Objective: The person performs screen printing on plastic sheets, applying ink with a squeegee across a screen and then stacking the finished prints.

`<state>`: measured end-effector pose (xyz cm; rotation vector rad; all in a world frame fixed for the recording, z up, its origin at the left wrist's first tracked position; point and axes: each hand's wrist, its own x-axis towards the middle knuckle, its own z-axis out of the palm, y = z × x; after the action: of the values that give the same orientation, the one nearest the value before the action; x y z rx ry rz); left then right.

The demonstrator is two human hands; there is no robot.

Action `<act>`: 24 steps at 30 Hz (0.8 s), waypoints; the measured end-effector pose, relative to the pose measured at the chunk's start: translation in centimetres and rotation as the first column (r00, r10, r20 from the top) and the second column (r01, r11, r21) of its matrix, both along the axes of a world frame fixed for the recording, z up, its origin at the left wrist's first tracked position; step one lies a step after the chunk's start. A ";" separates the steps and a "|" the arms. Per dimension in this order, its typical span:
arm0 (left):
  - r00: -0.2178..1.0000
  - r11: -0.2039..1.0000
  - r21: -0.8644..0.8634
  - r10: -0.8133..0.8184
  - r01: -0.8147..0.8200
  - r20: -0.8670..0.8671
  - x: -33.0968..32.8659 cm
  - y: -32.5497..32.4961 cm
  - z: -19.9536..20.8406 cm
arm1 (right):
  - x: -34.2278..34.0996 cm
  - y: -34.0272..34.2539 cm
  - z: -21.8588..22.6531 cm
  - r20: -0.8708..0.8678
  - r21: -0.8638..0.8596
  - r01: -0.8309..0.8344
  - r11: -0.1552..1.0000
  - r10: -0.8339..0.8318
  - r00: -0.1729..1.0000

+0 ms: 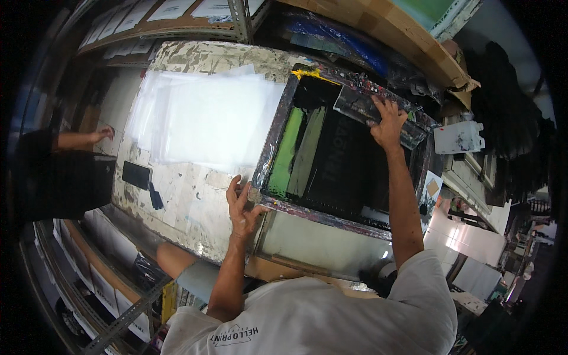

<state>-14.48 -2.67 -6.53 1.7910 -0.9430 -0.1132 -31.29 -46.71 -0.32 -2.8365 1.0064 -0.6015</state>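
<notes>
An ink-stained screen-printing frame lies on the worn table, its mesh dark with black ink and green strips at the left. My right hand is closed over a wide, dark squeegee near the frame's far side. At the near left corner, my left hand grips the frame, thumb against its edge and fingers raised beside it. Left of the frame rests a spread stack of white, partly see-through sheets.
A dark phone lies near the table's left edge, where another person's hand reaches in. An ink-smeared white plastic jug stands right of the frame. Shelves with stacked paper and a long cardboard box line the far side.
</notes>
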 end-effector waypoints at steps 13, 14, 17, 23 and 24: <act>0.992 0.996 0.084 0.032 -0.022 -0.122 -0.8 0.5 0.0 | -0.8 0.5 1.2 0.096 -0.036 -0.136 0.990 0.138 0.986; 0.990 0.996 0.086 0.032 -0.020 -0.140 -0.9 0.5 0.2 | -1.4 2.6 1.3 0.069 -0.055 -0.098 0.994 0.102 0.992; 0.965 0.999 -0.030 0.018 -0.026 -0.260 -1.2 -0.1 1.3 | -3.7 9.1 2.8 0.008 -0.028 -0.059 0.998 0.060 0.998; 0.954 0.985 -0.153 0.026 -0.075 -0.299 -1.6 -1.5 6.5 | -8.9 21.4 11.1 0.019 0.169 -0.078 0.982 0.076 0.997; 0.949 0.978 -0.188 0.033 -0.096 -0.314 -1.5 -2.2 7.7 | -9.4 22.4 12.6 0.012 0.228 -0.081 0.970 0.080 0.997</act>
<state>-16.02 -4.86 1.20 1.5596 -0.6455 -0.2412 -40.65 -24.31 12.28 -2.6582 0.8910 -0.4490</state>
